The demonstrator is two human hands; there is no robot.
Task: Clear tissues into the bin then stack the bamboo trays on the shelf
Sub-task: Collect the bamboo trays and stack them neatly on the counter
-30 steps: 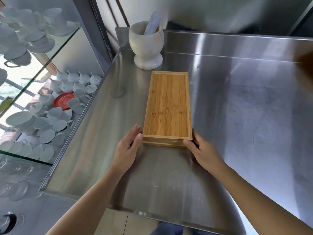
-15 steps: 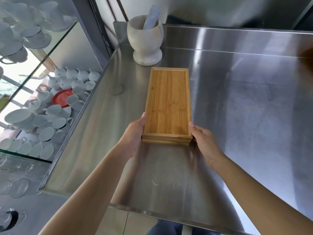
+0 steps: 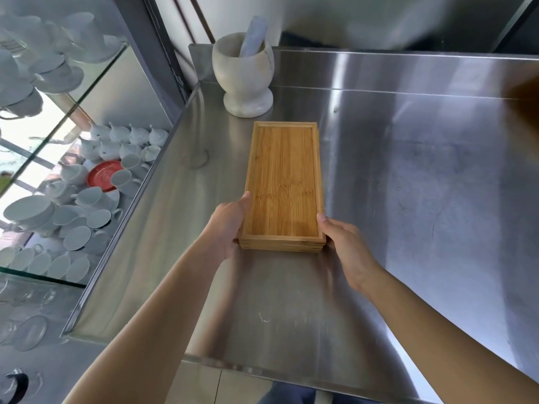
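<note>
A stack of bamboo trays [image 3: 284, 182] lies lengthwise on the steel shelf [image 3: 408, 199], its near end toward me. The top tray is bare inside. My left hand [image 3: 229, 225] grips the stack's near left corner, thumb along the left rim. On the opposite side, my right hand [image 3: 345, 246] holds the near right corner, thumb on the rim. I cannot tell whether the stack rests on the steel or is lifted. No tissues or bin are in view.
A white stone mortar [image 3: 243, 80] with a pestle stands just beyond the trays at the shelf's back left. To the left, a glass cabinet [image 3: 67, 176] holds several white cups and a red saucer [image 3: 103, 176]. The shelf's front edge [image 3: 262, 371] is near me.
Both hands slid forward from the stack's near end onto its near corners and closed on them. The stack looks slightly farther from the front edge than before.
</note>
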